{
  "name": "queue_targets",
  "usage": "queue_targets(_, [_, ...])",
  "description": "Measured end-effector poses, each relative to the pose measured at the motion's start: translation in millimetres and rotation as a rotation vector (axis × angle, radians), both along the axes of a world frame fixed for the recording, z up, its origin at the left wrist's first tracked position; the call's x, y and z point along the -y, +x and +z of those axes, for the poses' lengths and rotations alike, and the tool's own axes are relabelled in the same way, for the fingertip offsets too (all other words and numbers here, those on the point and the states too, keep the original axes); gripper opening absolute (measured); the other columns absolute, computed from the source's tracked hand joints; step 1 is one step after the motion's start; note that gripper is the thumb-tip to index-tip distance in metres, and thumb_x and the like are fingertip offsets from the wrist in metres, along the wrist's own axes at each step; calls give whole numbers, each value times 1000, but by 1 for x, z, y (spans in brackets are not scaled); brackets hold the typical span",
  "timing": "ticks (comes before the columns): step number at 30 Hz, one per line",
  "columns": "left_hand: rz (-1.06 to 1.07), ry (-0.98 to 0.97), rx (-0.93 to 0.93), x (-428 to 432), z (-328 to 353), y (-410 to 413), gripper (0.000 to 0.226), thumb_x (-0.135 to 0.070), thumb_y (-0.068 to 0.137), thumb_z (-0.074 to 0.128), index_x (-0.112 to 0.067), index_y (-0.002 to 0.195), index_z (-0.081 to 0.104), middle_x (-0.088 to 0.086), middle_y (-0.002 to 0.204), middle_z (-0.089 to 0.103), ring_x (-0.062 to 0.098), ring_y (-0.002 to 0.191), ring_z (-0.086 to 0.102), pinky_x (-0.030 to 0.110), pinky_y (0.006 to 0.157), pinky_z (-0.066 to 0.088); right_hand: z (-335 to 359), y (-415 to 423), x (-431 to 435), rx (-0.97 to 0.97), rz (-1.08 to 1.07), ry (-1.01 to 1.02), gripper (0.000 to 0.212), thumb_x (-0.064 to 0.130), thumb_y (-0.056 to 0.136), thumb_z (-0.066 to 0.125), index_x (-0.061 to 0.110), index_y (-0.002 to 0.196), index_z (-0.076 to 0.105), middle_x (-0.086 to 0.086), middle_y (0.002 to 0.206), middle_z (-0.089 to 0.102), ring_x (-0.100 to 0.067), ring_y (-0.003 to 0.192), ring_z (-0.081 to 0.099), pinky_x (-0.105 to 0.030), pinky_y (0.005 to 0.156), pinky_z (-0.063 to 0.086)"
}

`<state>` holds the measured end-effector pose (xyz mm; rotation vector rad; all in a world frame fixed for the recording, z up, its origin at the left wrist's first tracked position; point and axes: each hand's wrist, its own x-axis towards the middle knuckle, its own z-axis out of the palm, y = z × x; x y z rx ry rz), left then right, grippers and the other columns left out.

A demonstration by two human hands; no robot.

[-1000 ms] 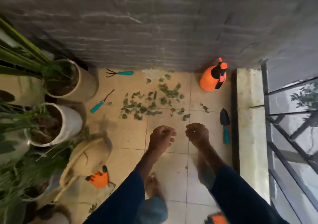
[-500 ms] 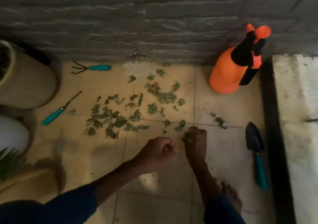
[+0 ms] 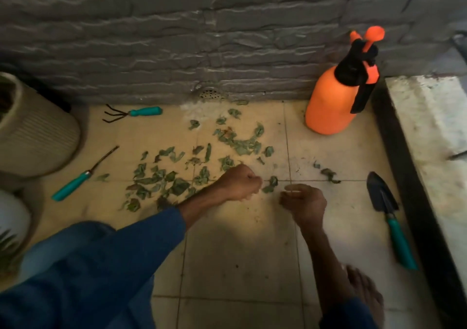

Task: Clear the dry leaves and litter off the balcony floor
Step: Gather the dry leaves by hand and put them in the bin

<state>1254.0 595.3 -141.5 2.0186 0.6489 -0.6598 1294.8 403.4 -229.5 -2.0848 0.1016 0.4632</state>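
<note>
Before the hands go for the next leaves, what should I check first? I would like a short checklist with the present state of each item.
1. Floor cleared: not ok; scattered leaves cover the tiles.
2. A leaf within reach: ok; the nearest leaf lies between the left hand and the right hand.
3. Hands free for more: cannot tell; both are curled and what they hold is hidden.
4. Tools away from the pile: ok; the trowel and the hand rake lie apart from it.
5. Container for the litter: cannot tell; none is in view.
</note>
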Motion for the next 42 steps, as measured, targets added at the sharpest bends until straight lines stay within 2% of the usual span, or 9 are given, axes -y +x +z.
queue_targets(5, [315, -422, -172, 7, 2, -3, 51, -41, 111, 37, 2, 124, 61, 24, 121, 70, 36, 108, 71, 42, 93, 60, 44, 1, -14, -153, -68, 399, 12, -3, 78, 79, 4, 87, 75, -23, 89, 75, -33, 76, 72, -35, 66, 57])
queue_targets(11, [436, -580, -129, 10, 12, -1, 54, -47, 111, 29, -4, 120, 62, 17, 90, 71, 31, 87, 72, 39, 75, 63, 81, -14, -43, -124, 148, 381, 16, -6, 77, 80, 7, 87, 78, -10, 80, 77, -23, 69, 74, -30, 60, 58])
queue_targets(17, [104, 37, 123, 5, 2, 1, 60, -46, 111, 24, -4, 115, 66, 14, 84, 66, 19, 60, 58, 26, 54, 44, 92, -9, -54, -209, 301, 460, 19, -10, 88, 63, -1, 98, 76, -18, 88, 77, -28, 83, 76, -31, 74, 62])
queue_targets(21, [-9, 122, 215, -2, -1, 5, 53, -36, 111, 34, 2, 103, 69, 17, 86, 68, 18, 57, 51, 28, 53, 37, 78, -2, -39, -297, 148, 572, 22, -8, 98, 50, -9, 109, 68, -23, 98, 75, -33, 89, 75, -34, 73, 62])
queue_targets(24, [-26, 136, 196, -11, -12, 0, 45, -26, 110, 40, -6, 77, 64, 13, 86, 73, 12, 49, 49, 25, 52, 39, 48, 7, -21, -187, -11, 410, 22, -10, 95, 51, -1, 96, 71, -16, 90, 75, -33, 77, 74, -31, 62, 61])
queue_targets(29, [71, 13, 85, -28, -11, -6, 36, -14, 106, 45, 4, 92, 73, 3, 65, 67, 9, 43, 51, 18, 41, 40, 0, 13, -19, 125, 222, -247, 33, 12, 80, 84, 10, 110, 72, -3, 108, 70, -20, 89, 68, -29, 76, 55])
queue_targets(33, [87, -31, 59, -30, -11, -8, 29, -6, 103, 47, -5, 88, 71, 3, 73, 70, 10, 47, 52, 18, 41, 39, -15, 15, -44, 117, 358, -301, 52, 19, 82, 82, 12, 129, 62, -10, 126, 56, -26, 110, 58, -39, 94, 54])
queue_targets(37, [107, -86, 44, -31, -12, -10, 27, -6, 103, 44, -9, 96, 70, 2, 79, 70, 9, 52, 50, 18, 42, 36, -33, 14, -56, 296, 457, -412, 16, 12, 94, 66, 14, 109, 71, -11, 117, 63, -19, 100, 59, -23, 84, 43])
queue_targets(42, [245, -188, 41, -32, -16, -6, 35, -19, 107, 43, -4, 105, 74, -2, 68, 57, 8, 49, 42, 19, 40, 29, -22, 16, -52, 274, 414, -258, 12, 1, 87, 72, 12, 90, 78, -4, 94, 75, -13, 79, 67, -27, 75, 58])
